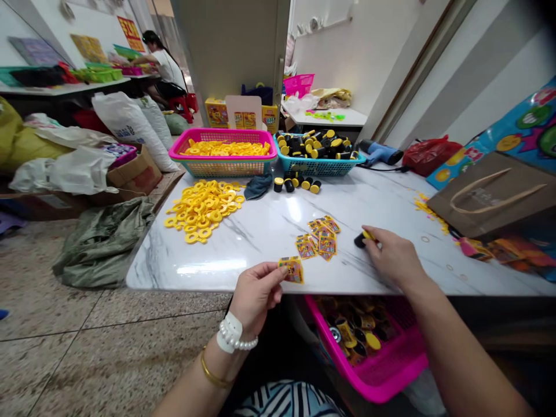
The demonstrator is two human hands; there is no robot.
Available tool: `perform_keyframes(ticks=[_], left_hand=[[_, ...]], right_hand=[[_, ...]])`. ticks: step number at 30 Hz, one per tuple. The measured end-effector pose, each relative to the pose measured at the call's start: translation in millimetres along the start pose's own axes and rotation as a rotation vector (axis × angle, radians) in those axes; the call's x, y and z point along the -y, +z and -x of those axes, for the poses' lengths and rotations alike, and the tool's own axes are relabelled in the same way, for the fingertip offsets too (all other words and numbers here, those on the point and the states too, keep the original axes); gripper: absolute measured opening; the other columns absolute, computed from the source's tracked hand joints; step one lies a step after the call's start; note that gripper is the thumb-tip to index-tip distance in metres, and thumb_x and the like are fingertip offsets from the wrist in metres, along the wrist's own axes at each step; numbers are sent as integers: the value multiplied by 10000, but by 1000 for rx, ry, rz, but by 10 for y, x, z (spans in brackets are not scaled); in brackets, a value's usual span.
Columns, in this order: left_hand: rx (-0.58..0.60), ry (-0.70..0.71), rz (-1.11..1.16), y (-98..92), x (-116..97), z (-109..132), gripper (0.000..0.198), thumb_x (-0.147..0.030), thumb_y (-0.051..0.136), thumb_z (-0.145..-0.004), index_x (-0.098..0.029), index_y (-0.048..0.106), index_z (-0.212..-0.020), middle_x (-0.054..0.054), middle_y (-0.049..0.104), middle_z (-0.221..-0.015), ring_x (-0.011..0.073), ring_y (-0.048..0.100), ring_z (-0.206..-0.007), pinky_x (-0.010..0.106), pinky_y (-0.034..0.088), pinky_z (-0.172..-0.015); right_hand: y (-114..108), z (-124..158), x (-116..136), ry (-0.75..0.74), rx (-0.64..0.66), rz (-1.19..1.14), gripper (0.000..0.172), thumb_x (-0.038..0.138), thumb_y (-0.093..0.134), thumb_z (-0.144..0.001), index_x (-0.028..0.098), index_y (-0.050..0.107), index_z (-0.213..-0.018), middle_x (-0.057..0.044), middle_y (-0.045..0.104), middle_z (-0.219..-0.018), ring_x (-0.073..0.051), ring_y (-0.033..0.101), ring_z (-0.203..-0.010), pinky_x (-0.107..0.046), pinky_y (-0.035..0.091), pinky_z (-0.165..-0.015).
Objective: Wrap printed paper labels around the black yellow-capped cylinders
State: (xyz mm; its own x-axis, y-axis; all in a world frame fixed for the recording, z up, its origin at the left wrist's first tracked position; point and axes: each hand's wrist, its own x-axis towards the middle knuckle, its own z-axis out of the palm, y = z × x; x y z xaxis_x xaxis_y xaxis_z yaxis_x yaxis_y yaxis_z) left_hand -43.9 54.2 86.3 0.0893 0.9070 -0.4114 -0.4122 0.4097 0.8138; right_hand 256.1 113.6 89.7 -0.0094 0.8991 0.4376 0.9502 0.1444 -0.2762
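Between the thumb and fingers of my left hand is a small printed yellow sticker, held at the table's front edge. A loose pile of similar stickers lies just beyond it on the marble-patterned table. Farther right, my right hand grips a small black cylinder with a yellow cap, low over the tabletop. Several matching black cylinders stand and lie in front of the blue basket. Yellow ring-shaped plastic pieces are heaped at the table's left.
At the back stand a pink basket of yellow pieces and a blue basket of black cylinders. Below the front edge sits a pink basket with labelled cylinders. A paper bag is at right. A person sits far left.
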Motion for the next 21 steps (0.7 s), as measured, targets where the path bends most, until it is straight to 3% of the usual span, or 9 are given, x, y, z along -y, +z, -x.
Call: perform_keyframes(ticks=[3, 6, 9, 15, 21], left_hand=[[33, -53, 87, 67, -35, -70, 354, -377, 852, -632, -111, 645, -738, -23, 529, -488, 27, 368, -393, 136, 126, -345], [78, -79, 134, 147, -38, -125, 354, -346, 866, -619, -107, 641, -751, -19, 540, -527, 21, 368, -405, 135, 115, -343], [115, -126, 150, 220, -30, -145, 359, -333, 869, -621, -96, 641, -767, -27, 527, -544, 15, 372, -400, 133, 108, -335], [142, -169, 271, 257, -38, -134, 393, -300, 882, -586, -92, 628, -802, -3, 615, -702, -16, 372, -388, 112, 136, -317], [110, -173, 343, 270, -28, -145, 430, -319, 898, -525, -104, 625, -779, -12, 622, -688, -25, 336, -378, 113, 126, -319]], right_hand=[[-8, 178, 135, 181, 76, -492, 330, 370, 672, -819, 182, 711, -1088, -77, 733, -895, -194, 655, -689, -359, 571, -712], [-42, 392, 530, 304, 168, -1121, 317, 370, 714, -815, 210, 694, -1087, -53, 730, -913, -170, 654, -693, -313, 564, -652], [-23, 465, 841, 321, 212, -1381, 263, 325, 730, -822, 231, 706, -1067, -39, 732, -952, -158, 661, -747, -303, 565, -714], [26, 448, 945, 300, 106, -1216, 251, 298, 735, -831, 242, 695, -1072, -26, 736, -1008, -166, 689, -896, -283, 575, -815], [-79, 499, 960, 25, 33, -748, 272, 316, 695, -842, 241, 685, -1104, -52, 725, -1074, -215, 693, -980, -349, 567, -926]])
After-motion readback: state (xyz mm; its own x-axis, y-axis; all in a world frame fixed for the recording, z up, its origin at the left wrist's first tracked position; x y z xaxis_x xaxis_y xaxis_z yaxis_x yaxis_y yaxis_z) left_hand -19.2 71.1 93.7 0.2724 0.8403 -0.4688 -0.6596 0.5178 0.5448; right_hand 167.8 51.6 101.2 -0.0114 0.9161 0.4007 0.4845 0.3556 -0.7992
